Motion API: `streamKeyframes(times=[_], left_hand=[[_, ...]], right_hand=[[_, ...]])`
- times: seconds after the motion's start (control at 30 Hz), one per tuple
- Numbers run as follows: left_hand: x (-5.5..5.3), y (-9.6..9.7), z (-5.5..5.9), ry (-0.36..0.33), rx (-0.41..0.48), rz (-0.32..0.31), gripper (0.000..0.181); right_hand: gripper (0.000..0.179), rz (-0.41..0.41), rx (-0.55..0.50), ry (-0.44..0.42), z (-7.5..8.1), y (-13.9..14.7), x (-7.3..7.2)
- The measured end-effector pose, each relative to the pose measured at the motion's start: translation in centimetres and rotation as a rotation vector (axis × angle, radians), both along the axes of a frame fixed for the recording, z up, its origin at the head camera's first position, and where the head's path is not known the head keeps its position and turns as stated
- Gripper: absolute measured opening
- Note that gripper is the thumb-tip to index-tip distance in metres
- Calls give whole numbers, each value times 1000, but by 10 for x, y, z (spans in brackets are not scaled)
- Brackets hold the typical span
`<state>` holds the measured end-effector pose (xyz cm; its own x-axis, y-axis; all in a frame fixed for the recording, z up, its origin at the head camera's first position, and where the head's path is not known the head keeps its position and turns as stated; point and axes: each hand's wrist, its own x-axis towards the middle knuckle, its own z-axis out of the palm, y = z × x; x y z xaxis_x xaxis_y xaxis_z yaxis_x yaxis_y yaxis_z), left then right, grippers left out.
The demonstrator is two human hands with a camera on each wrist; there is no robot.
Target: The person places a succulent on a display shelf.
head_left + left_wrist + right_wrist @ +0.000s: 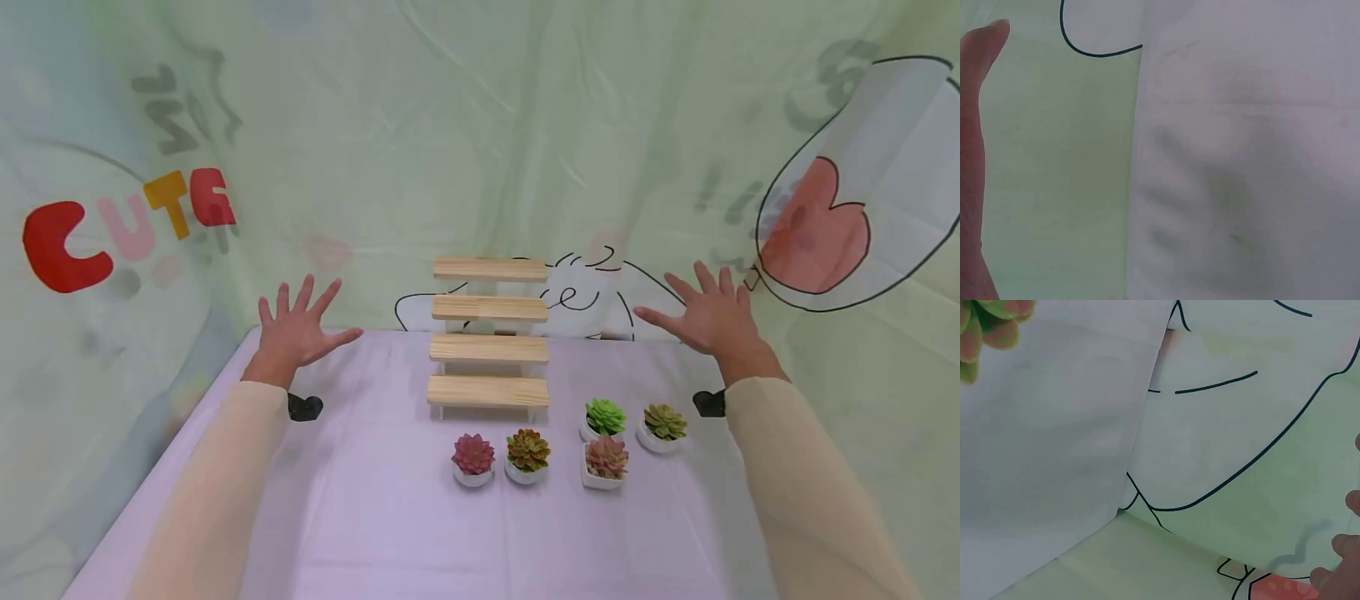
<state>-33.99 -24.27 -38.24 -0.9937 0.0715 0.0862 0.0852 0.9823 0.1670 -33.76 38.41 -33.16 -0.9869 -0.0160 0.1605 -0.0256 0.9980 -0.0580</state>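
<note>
The left hand (pixel 295 332) and the right hand (pixel 716 321) are held spread on either side of a wooden stand (pixel 488 348).
With the wooden stand taken as clock centre in the head view, the left hand is seen at nine o'clock, the right at three, fingers splayed and nothing gripped by either (a dark piece (pixel 306 407) is worn at each wrist). A magenta succulent (pixel 473 454) is set near six o'clock, a reddish-green succulent (pixel 528 450) just beside it toward five. A green succulent (pixel 604 415) and, farther out, an olive succulent (pixel 664 422) are placed near four; a pink succulent (pixel 606 457) is placed between four and five.
</note>
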Motion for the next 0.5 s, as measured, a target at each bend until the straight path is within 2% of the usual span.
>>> streamKeyframes(times=[0.3,0.5], left_hand=[[3,4,-2,-2,-40,-12,100],[7,7,-2,21,-50,-28,100]], right_hand=[[104,43,-17,31,-4,-3,7],[101,69,-43,56,-8,-6,14]])
